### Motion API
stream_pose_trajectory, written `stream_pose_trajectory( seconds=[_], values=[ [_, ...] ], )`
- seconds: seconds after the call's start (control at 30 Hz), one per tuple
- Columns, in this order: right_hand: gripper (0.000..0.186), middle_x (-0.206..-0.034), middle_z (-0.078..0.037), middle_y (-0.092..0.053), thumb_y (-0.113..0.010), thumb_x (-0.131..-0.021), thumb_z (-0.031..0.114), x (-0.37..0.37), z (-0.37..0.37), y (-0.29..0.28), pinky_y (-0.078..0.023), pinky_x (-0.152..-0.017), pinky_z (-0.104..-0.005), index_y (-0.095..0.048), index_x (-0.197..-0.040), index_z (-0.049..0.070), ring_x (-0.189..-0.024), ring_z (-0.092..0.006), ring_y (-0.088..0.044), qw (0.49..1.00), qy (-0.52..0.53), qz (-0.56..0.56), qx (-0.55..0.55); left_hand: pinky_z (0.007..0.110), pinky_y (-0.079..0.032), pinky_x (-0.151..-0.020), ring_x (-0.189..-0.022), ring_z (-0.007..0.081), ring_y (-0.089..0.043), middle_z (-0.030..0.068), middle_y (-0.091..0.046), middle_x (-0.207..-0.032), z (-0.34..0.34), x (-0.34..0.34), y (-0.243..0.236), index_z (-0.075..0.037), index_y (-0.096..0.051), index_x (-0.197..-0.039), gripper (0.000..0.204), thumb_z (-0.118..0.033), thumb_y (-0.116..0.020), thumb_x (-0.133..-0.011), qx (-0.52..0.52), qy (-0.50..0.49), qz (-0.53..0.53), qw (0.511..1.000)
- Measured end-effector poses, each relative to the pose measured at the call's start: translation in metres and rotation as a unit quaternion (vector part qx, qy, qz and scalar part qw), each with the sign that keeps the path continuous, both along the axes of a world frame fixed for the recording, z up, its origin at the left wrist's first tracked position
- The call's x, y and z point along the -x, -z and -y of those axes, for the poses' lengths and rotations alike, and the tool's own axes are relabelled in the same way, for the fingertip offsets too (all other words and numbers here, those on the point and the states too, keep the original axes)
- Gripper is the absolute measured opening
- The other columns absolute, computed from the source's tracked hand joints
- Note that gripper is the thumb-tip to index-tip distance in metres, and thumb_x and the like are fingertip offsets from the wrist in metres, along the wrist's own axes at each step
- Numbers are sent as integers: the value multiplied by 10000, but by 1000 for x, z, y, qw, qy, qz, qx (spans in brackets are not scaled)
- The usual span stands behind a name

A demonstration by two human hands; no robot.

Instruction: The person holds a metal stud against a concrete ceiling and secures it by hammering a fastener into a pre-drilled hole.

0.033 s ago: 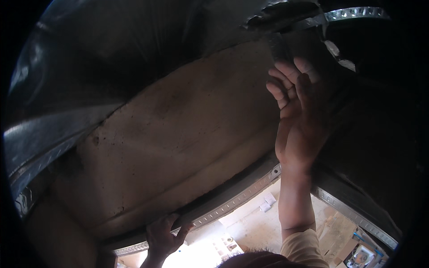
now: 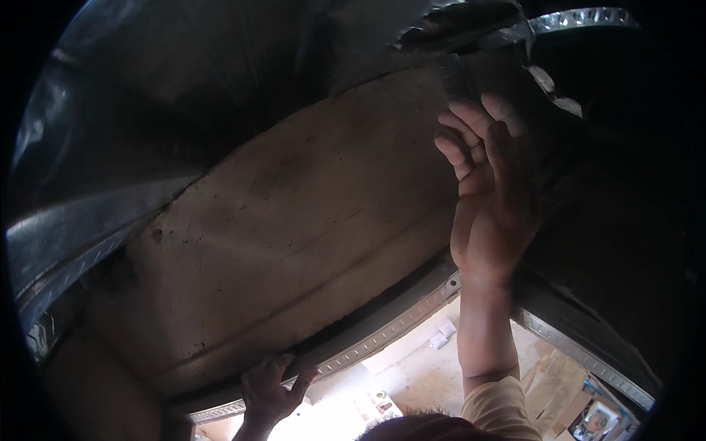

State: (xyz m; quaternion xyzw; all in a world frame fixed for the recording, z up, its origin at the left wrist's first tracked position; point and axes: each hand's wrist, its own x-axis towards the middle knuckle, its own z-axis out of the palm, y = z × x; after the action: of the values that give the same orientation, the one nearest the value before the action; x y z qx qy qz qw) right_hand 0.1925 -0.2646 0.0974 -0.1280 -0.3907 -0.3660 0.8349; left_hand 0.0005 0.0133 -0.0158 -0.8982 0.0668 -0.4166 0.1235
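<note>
My right hand [image 2: 485, 184] reaches up into a dark cavity, palm facing me, with its fingers loosely curled and apart. I make out nothing held in it. Just beyond its fingertips is a dark ribbed strip [image 2: 456, 77]; whether they touch cannot be told in the shadow. Low on the left, my left hand [image 2: 268, 386] grips a slotted metal rail [image 2: 397, 322] along the opening's edge. Its thumb lies on the near side, and the other fingers go over the rail. A broad brownish panel [image 2: 294, 213] with dark specks curves above the rail.
Shiny dark sheeting [image 2: 147, 132] bulges over the upper left. A bright metal strip [image 2: 581, 20] and a ragged torn edge [image 2: 463, 26] lie at the top. Another slotted rail [image 2: 581, 356] slants down right. Below the opening show a lit floor [image 2: 412, 371] and a cardboard box [image 2: 573, 411].
</note>
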Motion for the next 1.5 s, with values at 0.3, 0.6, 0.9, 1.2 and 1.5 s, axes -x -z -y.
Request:
stream_pose_trajectory(
  seconds=[0.3,0.6,0.9,1.2,1.5],
  values=[
    [340,-1140,-170,-555,-433,-972,159,-3,-4,-10,-477,-926,-375,-449,-1256,-28,-1068,-233,-561,1000,-12,1,-14,368,-509,-510,-564,304,-630,124,-621,-673,4,-4,-2,-37,-641,-839,423,-422,-767,-715,65,5,-27,998],
    [398,-1194,-188,-544,-422,-956,181,-7,-2,-9,-442,-950,-366,-400,-1300,-19,-1116,-251,-534,1000,1,1,2,360,-508,-504,-559,308,-628,137,-620,-680,-3,-5,2,-32,-613,-868,401,-381,-762,-739,45,44,-15,998],
    [369,-1177,-165,-556,-437,-958,193,-1,7,-8,-448,-941,-358,-425,-1282,18,-1092,-243,-547,999,-32,5,16,355,-499,-494,-568,308,-626,139,-617,-687,-5,-3,3,-27,-601,-895,420,-381,-765,-740,56,51,-18,997],
    [353,-1159,-167,-564,-460,-966,200,-6,10,1,-466,-923,-349,-438,-1265,15,-1063,-231,-567,998,-32,-30,34,364,-480,-465,-541,307,-607,135,-602,-676,-8,-4,4,-35,-582,-932,429,-380,-760,-748,3,59,-8,998],
    [345,-1130,-178,-570,-453,-977,190,-4,17,14,-476,-910,-339,-440,-1256,-11,-1028,-230,-581,995,-50,-73,46,387,-487,-483,-557,325,-611,147,-617,-726,-4,-1,2,-60,-578,-968,435,-378,-766,-740,16,28,-21,999]
  ],
)
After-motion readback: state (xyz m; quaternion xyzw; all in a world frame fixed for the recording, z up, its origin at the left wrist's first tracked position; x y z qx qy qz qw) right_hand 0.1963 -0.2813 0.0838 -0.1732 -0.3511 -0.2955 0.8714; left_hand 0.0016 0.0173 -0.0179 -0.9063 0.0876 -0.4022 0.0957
